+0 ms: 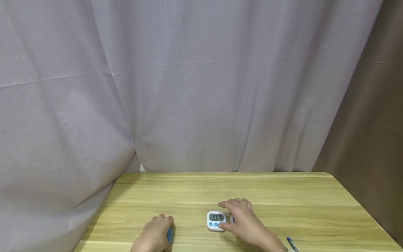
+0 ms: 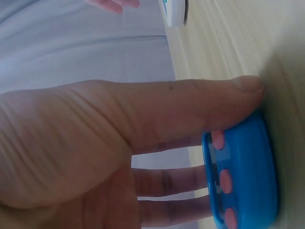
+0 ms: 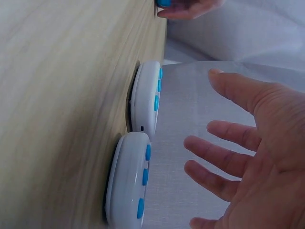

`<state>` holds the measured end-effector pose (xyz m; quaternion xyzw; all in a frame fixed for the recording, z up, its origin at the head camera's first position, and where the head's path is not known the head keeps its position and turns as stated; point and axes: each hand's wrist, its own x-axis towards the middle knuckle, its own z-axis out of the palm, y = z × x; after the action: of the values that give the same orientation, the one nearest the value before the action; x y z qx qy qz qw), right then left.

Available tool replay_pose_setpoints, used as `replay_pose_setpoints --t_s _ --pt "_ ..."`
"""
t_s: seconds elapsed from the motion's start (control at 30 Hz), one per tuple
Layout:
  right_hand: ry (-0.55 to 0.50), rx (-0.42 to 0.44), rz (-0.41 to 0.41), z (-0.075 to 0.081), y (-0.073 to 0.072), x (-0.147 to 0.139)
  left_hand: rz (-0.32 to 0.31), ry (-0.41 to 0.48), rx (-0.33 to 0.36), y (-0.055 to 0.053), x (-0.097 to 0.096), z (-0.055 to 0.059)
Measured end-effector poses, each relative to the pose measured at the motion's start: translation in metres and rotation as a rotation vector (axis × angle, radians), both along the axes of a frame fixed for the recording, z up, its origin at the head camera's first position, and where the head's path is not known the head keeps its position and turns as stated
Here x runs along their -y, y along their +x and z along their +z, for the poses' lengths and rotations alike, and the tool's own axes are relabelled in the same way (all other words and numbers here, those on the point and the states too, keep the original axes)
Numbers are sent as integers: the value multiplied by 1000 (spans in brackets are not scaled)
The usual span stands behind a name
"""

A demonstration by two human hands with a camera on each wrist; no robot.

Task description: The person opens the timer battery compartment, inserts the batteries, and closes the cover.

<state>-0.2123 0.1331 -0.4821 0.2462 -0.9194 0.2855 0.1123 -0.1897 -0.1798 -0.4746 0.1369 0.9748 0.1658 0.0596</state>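
My left hand (image 1: 154,233) holds a blue digital timer (image 2: 255,167) with pink buttons at the table's front left, thumb along one side and fingers on the other. Much of that timer is hidden under the hand in the head view. A white digital timer (image 1: 216,221) with blue buttons and a display of zeros lies face up near the middle. Just right of it a second white timer (image 3: 127,181) mostly disappears behind my right hand (image 1: 242,222) in the head view. In the right wrist view this hand hovers over the two white timers, its fingers spread and apart from them.
The wooden table (image 1: 189,190) has a pen (image 1: 292,244) near its front right. A grey curtain (image 1: 201,105) hangs behind the back edge and along the left side. Brown cloth (image 1: 371,140) hangs on the right.
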Motion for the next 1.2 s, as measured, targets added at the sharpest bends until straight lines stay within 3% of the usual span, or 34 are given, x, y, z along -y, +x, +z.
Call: replay_pose_setpoints --t_s 0.17,0.4,0.7,0.93,1.2 --pt "-5 7 -6 1 1 1 -9 -5 -23 -1 -1 -1" --pt "-6 15 -2 3 1 0 -32 56 -85 -2 -4 -2" --pt "-28 29 4 2 1 1 -24 87 -146 -2 -11 6" --pt "-33 23 4 2 3 1 -36 231 -164 -1 -20 13" --pt "-24 3 5 3 3 2 -37 322 -294 -2 -31 18"
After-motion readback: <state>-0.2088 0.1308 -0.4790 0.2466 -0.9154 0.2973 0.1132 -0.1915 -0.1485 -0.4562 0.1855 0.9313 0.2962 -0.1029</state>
